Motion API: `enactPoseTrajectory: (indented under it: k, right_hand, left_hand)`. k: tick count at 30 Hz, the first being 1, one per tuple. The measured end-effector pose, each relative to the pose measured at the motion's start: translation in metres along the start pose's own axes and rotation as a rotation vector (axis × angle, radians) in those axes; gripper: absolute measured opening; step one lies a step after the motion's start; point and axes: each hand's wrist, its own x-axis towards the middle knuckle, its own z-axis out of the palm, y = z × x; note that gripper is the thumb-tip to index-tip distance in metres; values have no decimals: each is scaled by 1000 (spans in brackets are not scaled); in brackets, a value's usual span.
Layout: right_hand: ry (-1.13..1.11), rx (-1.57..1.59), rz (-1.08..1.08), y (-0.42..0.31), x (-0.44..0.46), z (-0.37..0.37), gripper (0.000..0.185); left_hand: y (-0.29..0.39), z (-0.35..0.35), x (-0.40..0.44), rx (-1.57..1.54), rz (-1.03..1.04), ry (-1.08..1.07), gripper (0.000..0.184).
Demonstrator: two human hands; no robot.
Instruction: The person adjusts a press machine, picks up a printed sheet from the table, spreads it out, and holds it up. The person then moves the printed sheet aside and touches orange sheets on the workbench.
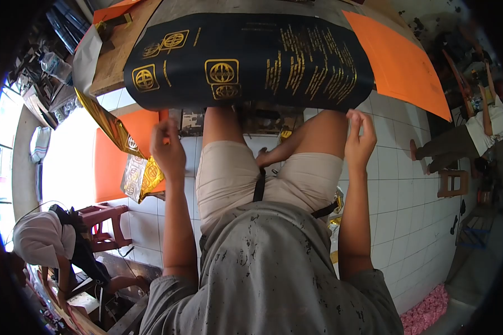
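A large black sheet (251, 53) with gold emblems and lines of gold text lies over the table's near edge, its front part curving down. My right hand (361, 137) is raised just below the sheet's lower right edge, fingers curled in toward the thumb. Whether its fingertips touch the edge or hold anything, I cannot make out. My left hand (167, 146) is up below the sheet's lower left edge, apart from it and slightly blurred; its fingers are bent. Near that hand hangs crinkled gold foil (152, 176) with emblem shapes on it.
Orange sheets (405, 64) extend off the table's right side; another orange sheet (109, 159) lies low at left. A red stool (106, 226) and a bent-over person (50, 240) are at lower left. Another person (480, 131) and a wooden stool (452, 183) are at right.
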Motion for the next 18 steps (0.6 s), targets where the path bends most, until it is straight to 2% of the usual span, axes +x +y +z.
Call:
enactPoseTrajectory:
  k: [2,5,6,7,10,12,15,16,18]
  right_hand:
    - [-14,-10,59,6,-10,3,18]
    - [-17,-33,71,26,-17,8,19]
    - [-16,-42,64,30,-17,10,19]
    - [3,12,146,34,-17,12,20]
    - [73,200,357,47,-11,19,24]
    - [126,369,447,59,-3,21,30]
    - [181,453,541,61,10,21,43]
    - [176,476,590,59,14,20,53]
    - [62,522,582,59,23,19,55]
  left_hand:
    - [-8,13,-17,-12,60,-136,3]
    - [-10,31,-31,-111,105,-379,6]
    - [-6,34,-33,-115,65,-412,7]
    - [-4,37,-35,-118,24,-447,9]
    - [-9,41,-28,-155,-73,-411,12]
    - [-24,41,-21,-187,-139,-363,14]
    - [-56,32,-9,-152,-220,-288,15]
    - [-53,26,-4,-221,-281,-262,16]
    - [-69,17,1,-293,-397,-183,20]
